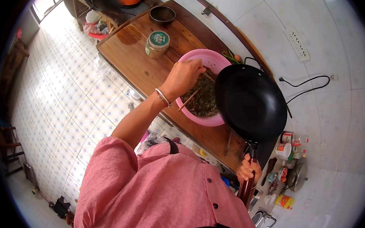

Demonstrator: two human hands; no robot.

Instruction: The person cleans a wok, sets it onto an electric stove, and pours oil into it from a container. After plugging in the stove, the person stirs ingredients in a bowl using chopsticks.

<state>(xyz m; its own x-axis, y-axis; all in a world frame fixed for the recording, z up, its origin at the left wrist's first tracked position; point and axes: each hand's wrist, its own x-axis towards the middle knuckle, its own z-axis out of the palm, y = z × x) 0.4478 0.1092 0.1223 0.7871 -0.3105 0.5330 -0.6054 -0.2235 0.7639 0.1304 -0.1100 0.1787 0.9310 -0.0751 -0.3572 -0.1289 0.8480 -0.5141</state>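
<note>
My left hand [187, 76], closed, reaches over a pink basin [186, 56] on the wooden table. A thin wooden stick [209, 77], which looks like a chopstick, runs from its fingers toward the pan. A second wooden stick [188, 101] leans across the basin's near-left rim. Inside the basin is a dark green, finely chopped mixture [202, 99]. My right hand [249, 170] is wrapped round the brown handle of a black frying pan [251, 103]. The pan is tilted, its dark inside facing me, and overlaps the basin's right side.
On the wooden table [131, 57] stand a green-lidded jar [157, 44] and a dark metal bowl [162, 15]. A wall socket strip [297, 43] and a black cable [312, 83] are at the right. Several containers, including a white tub [283, 151], stand near the tap [267, 219].
</note>
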